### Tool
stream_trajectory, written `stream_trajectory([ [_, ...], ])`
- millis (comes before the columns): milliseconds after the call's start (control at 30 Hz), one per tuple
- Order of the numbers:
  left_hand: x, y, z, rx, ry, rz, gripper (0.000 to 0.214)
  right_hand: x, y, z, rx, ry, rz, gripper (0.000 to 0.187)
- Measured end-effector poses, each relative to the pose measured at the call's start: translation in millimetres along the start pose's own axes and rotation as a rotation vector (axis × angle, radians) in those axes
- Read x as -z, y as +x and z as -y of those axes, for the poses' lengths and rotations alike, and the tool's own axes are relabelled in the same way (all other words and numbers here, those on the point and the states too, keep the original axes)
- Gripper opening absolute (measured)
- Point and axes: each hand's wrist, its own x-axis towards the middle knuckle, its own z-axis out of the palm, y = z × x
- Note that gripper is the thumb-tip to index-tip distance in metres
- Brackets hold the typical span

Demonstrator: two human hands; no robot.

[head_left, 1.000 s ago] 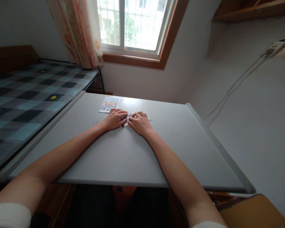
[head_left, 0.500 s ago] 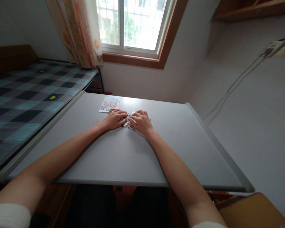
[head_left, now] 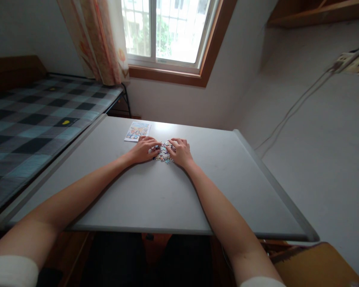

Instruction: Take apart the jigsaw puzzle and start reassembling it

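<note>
A small pile of colourful jigsaw puzzle pieces (head_left: 164, 152) lies on the white table (head_left: 155, 195), toward its far side. My left hand (head_left: 145, 149) rests at the pile's left edge, fingers apart and curved around some pieces. On the opposite side my right hand (head_left: 181, 151) touches the pile, with thumb and fingers spread. Neither hand lifts a piece. Some pieces are hidden beneath the fingers. Just behind my left hand lies a printed picture card (head_left: 137, 131), flat on the table.
A bed with a checked mattress (head_left: 60, 107) stands along the table's left side. Beyond the far edge are a window (head_left: 167, 36) and a curtain (head_left: 98, 44). Cables (head_left: 299, 95) hang from a socket on the right wall. A yellowish seat (head_left: 320, 265) is at lower right.
My right hand has shifted slightly right and its fingers have opened wider. The gap between the hands has grown, so more puzzle pieces show. My left hand has barely moved.
</note>
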Motion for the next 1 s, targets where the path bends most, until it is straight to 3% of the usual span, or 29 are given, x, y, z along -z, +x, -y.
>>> stream_trajectory([
  [200, 1.7, 1.1, -1.5, 0.004, 0.016, 0.015, 0.031, 0.1, 0.5, 1.3, 0.018, -0.05, 0.093, 0.05],
  [367, 1.6, 0.5, -2.4, 0.031, 0.031, -0.015, 0.03, 0.8, 0.3, -1.3, -0.026, -0.078, 0.069, 0.051],
  [600, -2.0, -0.6, 1.5, 0.016, 0.032, -0.044, 0.028, -6.1, 5.9, -0.8, 0.052, -0.073, 0.123, 0.053],
  [867, 0.3, -1.0, -1.0, 0.032, 0.038, -0.029, 0.028, -2.4, 5.5, 0.8, -0.104, -0.082, 0.024, 0.055],
  [1000, 0.4, -1.1, -1.6, 0.002, 0.046, 0.016, 0.033, -2.2, 4.1, 0.3, -0.113, -0.071, -0.011, 0.052],
])
